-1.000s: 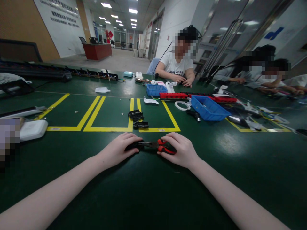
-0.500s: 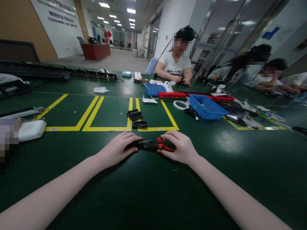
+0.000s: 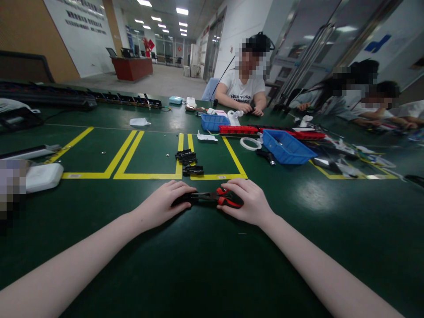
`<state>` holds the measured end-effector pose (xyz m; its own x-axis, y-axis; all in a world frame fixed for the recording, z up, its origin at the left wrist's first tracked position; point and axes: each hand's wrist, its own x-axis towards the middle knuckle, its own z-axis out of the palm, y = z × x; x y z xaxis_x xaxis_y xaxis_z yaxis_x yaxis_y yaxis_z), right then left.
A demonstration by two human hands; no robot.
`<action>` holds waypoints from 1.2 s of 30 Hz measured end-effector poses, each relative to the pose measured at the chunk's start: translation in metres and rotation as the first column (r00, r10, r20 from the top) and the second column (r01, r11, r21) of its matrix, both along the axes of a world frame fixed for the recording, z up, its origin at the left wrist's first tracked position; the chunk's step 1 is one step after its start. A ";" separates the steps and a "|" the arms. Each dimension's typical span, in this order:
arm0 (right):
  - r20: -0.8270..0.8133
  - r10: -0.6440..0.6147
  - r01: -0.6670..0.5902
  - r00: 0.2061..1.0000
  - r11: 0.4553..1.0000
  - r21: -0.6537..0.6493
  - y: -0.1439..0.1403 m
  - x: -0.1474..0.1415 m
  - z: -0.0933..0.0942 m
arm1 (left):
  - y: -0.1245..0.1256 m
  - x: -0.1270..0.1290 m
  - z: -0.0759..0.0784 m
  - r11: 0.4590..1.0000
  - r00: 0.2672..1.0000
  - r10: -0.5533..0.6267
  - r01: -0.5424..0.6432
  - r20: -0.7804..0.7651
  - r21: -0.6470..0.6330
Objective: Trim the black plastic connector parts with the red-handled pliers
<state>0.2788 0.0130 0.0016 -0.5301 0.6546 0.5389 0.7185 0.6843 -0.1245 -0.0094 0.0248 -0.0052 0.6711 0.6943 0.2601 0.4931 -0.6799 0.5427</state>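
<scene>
The pliers lie low over the green table, just nearer than the yellow line; the right hand is curled around the red handles, and the left hand is cupped over a small black part at the nose. Whether the nose actually bites that part is hidden. My worry is that a hard squeeze could nip the left fingertips or flick the part toward the black clips beyond the line.

A dark green table with yellow tape lines carries black parts and blue bins.
</scene>
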 end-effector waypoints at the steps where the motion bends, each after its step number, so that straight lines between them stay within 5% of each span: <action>1: 0.005 -0.002 0.002 1.000 1.000 0.002 0.000 0.000 0.000 | -0.001 0.000 0.001 1.000 1.000 0.003 -0.003 0.002 0.004; 36: 0.077 0.042 -0.046 0.996 0.998 0.043 0.000 0.002 0.004 | -0.005 0.002 0.006 1.000 0.999 0.014 -0.013 -0.036 0.028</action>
